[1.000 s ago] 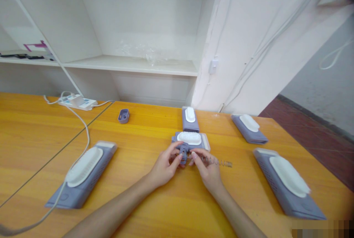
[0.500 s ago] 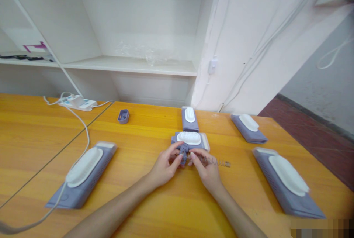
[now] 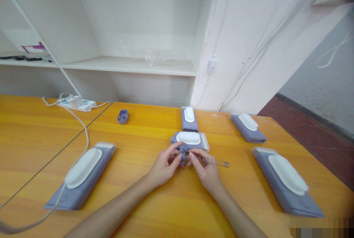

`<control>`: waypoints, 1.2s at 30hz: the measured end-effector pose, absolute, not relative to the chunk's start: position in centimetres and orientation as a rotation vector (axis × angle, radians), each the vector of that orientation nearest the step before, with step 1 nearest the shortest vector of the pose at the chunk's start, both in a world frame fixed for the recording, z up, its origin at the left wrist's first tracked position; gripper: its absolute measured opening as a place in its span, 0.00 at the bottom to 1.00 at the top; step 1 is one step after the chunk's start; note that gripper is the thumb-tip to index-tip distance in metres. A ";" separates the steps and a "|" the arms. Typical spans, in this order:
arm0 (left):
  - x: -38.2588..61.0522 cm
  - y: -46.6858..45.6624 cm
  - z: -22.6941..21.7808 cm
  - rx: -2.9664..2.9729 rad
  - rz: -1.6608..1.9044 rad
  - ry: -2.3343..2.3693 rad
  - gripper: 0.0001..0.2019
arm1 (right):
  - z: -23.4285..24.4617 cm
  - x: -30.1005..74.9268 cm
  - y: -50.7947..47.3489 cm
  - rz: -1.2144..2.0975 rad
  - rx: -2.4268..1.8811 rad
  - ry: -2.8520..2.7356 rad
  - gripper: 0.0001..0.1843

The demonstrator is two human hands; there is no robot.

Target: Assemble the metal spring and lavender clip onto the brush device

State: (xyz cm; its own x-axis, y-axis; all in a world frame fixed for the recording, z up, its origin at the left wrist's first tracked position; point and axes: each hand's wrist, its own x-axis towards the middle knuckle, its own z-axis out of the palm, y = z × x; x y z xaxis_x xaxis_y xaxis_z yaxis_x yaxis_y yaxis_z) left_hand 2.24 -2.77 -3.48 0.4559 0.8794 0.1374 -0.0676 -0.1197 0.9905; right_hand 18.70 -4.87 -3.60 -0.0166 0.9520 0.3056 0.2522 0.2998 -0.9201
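Observation:
Between thumb and fingers, my left hand [image 3: 165,165] grips a small purple-grey plastic part [image 3: 183,151]. My right hand [image 3: 205,168] is closed on a metal coil spring [image 3: 218,162], whose near end meets the plastic part while its free end sticks out to the right. Fingers hide the exact joint between spring and part. Just behind both hands, a purple-grey case with a white bristle pad [image 3: 188,138] lies crosswise on the table. Beyond it, another such case [image 3: 189,123] lies lengthwise.
On the wooden table [image 3: 132,201] lie more padded cases: one at left [image 3: 83,179], two at right [image 3: 287,182], [image 3: 248,127]. A small purple cup-like piece [image 3: 123,116] and a power strip [image 3: 76,103] stand farther back. A white cable [image 3: 87,134] crosses the left case.
Almost nothing differs. Both hands hold the plastic part and spring in the same place; the whole view has shifted slightly.

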 end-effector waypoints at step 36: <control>1.4 -2.0 -3.4 1.329 0.896 0.710 0.14 | -3.7 17.6 -5.0 0.811 -1.300 -1.629 0.09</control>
